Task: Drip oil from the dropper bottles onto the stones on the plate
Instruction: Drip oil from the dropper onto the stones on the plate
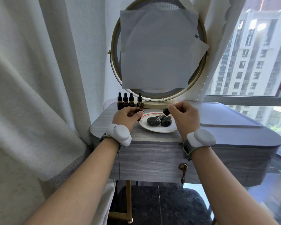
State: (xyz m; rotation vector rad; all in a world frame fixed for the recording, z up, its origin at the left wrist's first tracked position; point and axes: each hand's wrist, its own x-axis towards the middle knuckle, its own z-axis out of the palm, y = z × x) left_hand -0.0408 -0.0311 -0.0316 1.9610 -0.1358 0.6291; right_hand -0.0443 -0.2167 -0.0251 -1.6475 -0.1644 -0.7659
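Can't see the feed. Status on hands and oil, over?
Left hand grips open bottle. Right hand pinches dropper, tip over stones on plate. No obstruction seen.

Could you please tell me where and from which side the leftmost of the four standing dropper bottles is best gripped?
The leftmost bottle is probably best held round its amber body, fingers coming from the front-left. It stands upright, its left side is free, and the next bottle crowds its right; the slim black dropper top would offer less purchase.
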